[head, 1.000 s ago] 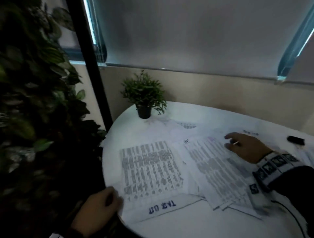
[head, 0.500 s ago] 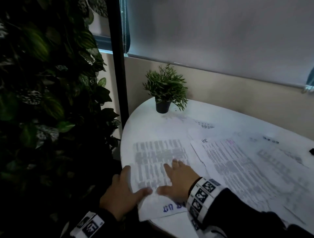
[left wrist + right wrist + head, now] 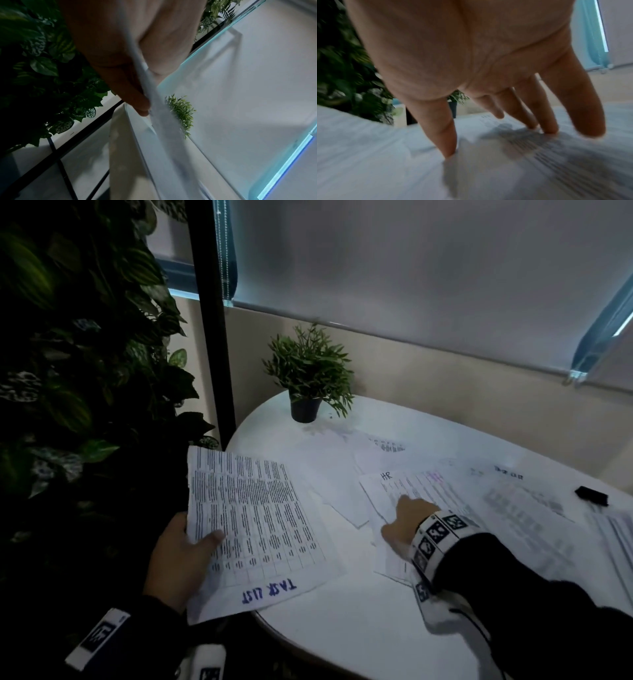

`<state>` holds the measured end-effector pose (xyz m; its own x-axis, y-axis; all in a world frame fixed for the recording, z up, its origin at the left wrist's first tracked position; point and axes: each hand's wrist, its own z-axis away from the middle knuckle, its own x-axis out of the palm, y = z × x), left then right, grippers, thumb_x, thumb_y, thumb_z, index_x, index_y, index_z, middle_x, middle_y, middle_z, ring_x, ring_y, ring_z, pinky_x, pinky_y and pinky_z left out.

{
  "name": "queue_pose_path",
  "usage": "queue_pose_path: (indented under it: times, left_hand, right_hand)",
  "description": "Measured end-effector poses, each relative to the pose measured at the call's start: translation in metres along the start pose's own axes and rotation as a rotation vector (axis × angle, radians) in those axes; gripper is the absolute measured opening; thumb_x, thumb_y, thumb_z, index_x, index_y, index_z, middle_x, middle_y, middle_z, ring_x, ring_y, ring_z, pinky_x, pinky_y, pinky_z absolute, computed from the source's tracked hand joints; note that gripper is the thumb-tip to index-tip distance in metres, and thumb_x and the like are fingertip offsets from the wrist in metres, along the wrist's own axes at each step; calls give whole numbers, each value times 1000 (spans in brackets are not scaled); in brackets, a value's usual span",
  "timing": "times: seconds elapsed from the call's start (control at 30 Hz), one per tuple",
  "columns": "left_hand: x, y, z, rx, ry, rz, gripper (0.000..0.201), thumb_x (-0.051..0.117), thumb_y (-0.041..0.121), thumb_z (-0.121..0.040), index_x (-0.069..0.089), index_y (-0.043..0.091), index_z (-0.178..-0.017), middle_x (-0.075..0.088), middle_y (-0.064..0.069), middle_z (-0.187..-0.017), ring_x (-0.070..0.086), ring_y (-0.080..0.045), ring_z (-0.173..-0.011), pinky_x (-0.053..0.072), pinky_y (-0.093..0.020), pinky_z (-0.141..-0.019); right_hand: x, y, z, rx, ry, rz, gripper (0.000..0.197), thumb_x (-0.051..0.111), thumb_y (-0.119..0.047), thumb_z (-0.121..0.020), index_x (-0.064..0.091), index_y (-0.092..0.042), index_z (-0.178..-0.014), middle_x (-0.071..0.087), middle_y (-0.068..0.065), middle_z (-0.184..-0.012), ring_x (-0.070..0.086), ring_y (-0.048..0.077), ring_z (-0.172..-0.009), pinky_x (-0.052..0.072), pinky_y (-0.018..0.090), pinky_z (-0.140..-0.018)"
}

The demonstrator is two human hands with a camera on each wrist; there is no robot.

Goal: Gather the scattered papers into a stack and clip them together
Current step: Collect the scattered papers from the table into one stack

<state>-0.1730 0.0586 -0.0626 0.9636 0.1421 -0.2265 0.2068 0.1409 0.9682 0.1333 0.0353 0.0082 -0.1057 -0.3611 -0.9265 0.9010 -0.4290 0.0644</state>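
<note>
My left hand (image 3: 186,546) pinches the left edge of a printed sheet headed "TASK LIST" (image 3: 253,525), thumb on top, and holds it lifted over the table's left rim; the same sheet (image 3: 154,102) shows edge-on in the left wrist view. My right hand (image 3: 407,518) is spread with straight fingers, its fingertips (image 3: 547,129) pressing on the sheet marked "HR" (image 3: 411,484). More printed papers (image 3: 520,508) lie overlapped across the round white table (image 3: 342,628). A small black clip (image 3: 591,495) lies at the far right.
A small potted plant (image 3: 308,378) stands at the table's back left. A wall of dark leaves (image 3: 78,371) and a black post (image 3: 209,320) stand close on the left. A beige wall and window blind lie behind the table.
My left hand has lifted the "TASK LIST" sheet off the table. My right hand left that sheet and moved right onto the "HR" sheet.
</note>
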Motion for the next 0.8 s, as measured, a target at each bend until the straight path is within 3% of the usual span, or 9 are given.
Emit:
queue_pose_path:
  times: [0.03, 0.1, 0.27, 0.33, 0.43, 0.53, 0.63, 0.73, 0.8]
  left_hand:
    - [4, 0, 1, 13, 2, 17, 31, 63, 1, -85, 56, 13, -113, 64, -9, -110, 61, -30, -103, 46, -41, -92]
    - [11, 0, 6, 33, -3, 16, 41, 60, -4, -86, 50, 12, -123, 61, -12, -119, 58, -31, -111, 43, -46, -98]
    - [12, 3, 15, 166, -150, 2, 80, 54, -15, -84, 26, 33, -143, 41, 3, -137, 40, -14, -126, 31, -39, -109]
    - [14, 6, 19, 205, -200, -60, 67, 52, -11, -87, 45, 42, -126, 41, 8, -134, 37, -9, -125, 30, -28, -105]
    - [19, 6, 22, 184, -229, -104, 53, 54, -10, -86, 56, 42, -93, 52, 3, -122, 45, -13, -117, 37, -27, -98]
    - [18, 5, 21, 146, -184, -50, 46, 56, -9, -85, 63, 37, -89, 58, 2, -113, 51, -17, -115, 41, -36, -103]
    - [18, 7, 19, 88, -152, 48, 26, 60, 3, -89, 67, 28, -89, 61, 4, -108, 55, -15, -109, 41, -30, -97]
    - [22, 12, 23, 19, -161, 165, 9, 64, 25, -87, 72, 28, -85, 71, 12, -93, 64, -10, -101, 47, -32, -93]
    - [25, 16, 28, -78, -200, 288, 21, 59, 37, -87, 73, 21, -88, 72, 18, -86, 67, 3, -87, 50, -26, -83]
  right_hand:
    - [3, 4, 4, -10, -4, -1, 40, 50, -37, -84, 55, -9, -112, 60, 2, -95, 60, 23, -92, 47, 26, -71]
    - [6, 7, 7, -28, 8, 22, 24, 47, -30, -86, 58, -11, -96, 58, 0, -86, 59, 20, -83, 45, 23, -64]
    - [-12, 5, 4, -10, 103, -65, 24, 44, -15, -91, 57, -6, -110, 59, 11, -118, 60, 26, -105, 46, 26, -79]
    - [-18, -5, 5, -66, 175, -124, 20, 44, -16, -92, 58, -8, -103, 59, 12, -116, 60, 28, -104, 47, 28, -80]
    - [-23, -23, 3, -148, 213, -229, 31, 45, -25, -95, 44, -14, -66, 60, 12, -94, 59, 27, -89, 40, 25, -70]
    - [-24, -29, -1, -188, 164, -362, 41, 44, -28, -97, 32, -19, -58, 46, 1, -70, 50, 21, -82, 37, 23, -72]
    - [-28, -31, 4, -233, 139, -559, 41, 46, -23, -95, 33, -20, -57, 36, -9, -62, 56, 23, -79, 52, 32, -78]
    - [-33, -49, 28, -346, 218, -590, 36, 46, -20, -93, 40, -12, -59, 51, 7, -65, 65, 36, -76, 56, 45, -71]
    - [-27, -74, 46, -467, 176, -570, 29, 45, -22, -94, 43, -12, -67, 57, 16, -74, 65, 37, -74, 55, 47, -69]
